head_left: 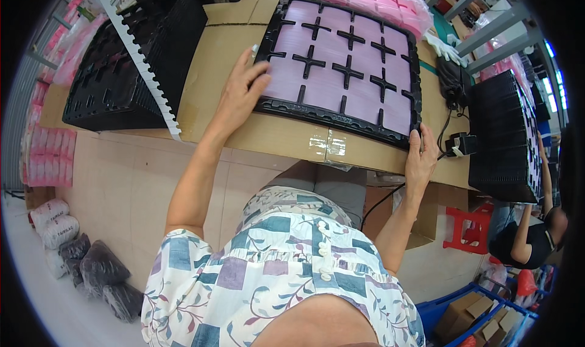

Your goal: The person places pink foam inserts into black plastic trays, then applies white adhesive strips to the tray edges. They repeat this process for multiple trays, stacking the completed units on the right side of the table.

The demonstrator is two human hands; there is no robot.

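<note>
A black plastic tray (pixel 332 119) with cross-shaped dividers lies on the cardboard-covered table in front of me. Smooth pinkish-purple pieces (pixel 326 85) fill its compartments. My left hand (pixel 242 89) is at the tray's left edge, its fingers apart and the fingertips near or against the rim; a small whitish patch shows on one fingertip. At the near right corner, my right hand (pixel 422 155) grips the tray's edge, thumb on the near side and fingers along the right side.
Stacked black trays (pixel 134 66) stand at the left, with a white notched strip (pixel 143 66) slanting across them. Another tray stack (pixel 501 139) is at the right, beside a person (pixel 530 243). Pink bagged pieces (pixel 381 2), white gloves (pixel 443 47) and a cabled black box (pixel 461 144) lie around the tray.
</note>
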